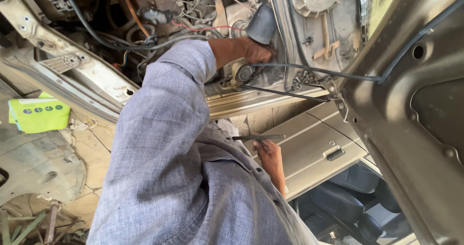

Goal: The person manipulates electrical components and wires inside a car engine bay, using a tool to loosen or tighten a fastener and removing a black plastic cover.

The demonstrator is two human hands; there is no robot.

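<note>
My left arm, in a grey-blue sleeve, reaches up into an open engine bay. My left hand rests curled against a fitting just below a black cone-shaped part and beside a small round metal part. Its fingertips are hidden, so I cannot see what they grip. My right hand is lower, beside my torso, and holds a thin dark metal tool that lies level, pointing left and right.
Wires and hoses fill the bay. A thin prop rod and a black hose run towards the raised bonnet. A grey car door with a handle and seats lie beyond. A green-yellow box sits on cracked ground.
</note>
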